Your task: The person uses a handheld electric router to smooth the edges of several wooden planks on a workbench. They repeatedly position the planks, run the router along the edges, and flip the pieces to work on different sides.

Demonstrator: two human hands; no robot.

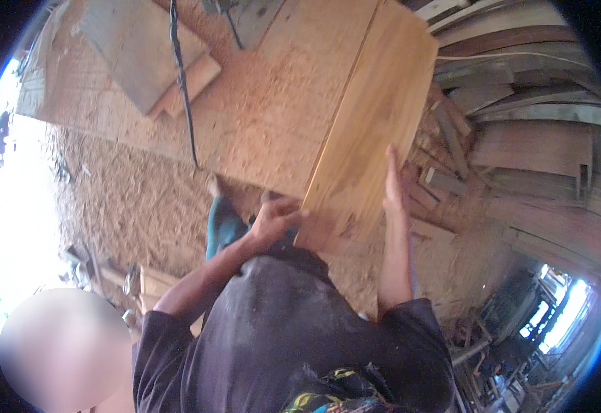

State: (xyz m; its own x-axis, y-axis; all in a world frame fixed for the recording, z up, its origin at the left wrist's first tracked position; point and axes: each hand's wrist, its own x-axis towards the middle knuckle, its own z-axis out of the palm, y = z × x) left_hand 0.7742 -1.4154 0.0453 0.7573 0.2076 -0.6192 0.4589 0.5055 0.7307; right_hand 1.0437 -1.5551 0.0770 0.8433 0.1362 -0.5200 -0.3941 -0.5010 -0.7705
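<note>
A long, smooth yellow-brown wooden board [366,131] lies over the right side of a sawdust-covered worktable, its near end jutting past the table edge toward my body. My left hand [276,224] is at the board's near left corner, fingers bent and gripping there; its fingertips are partly blurred. Along the board's right edge, my right hand [395,182] rests with its fingers stretched out straight, pressed against the side. Whether any of its fingers reach under the board is hidden.
Reddish sawdust covers the worktable [283,89]. A dark cable [182,82] hangs across it, beside stacked flat boards [131,55]. Wood shavings [135,186] cover the ground at left. Piled planks [531,148] stand close on the right. Another person [66,351] is at lower left.
</note>
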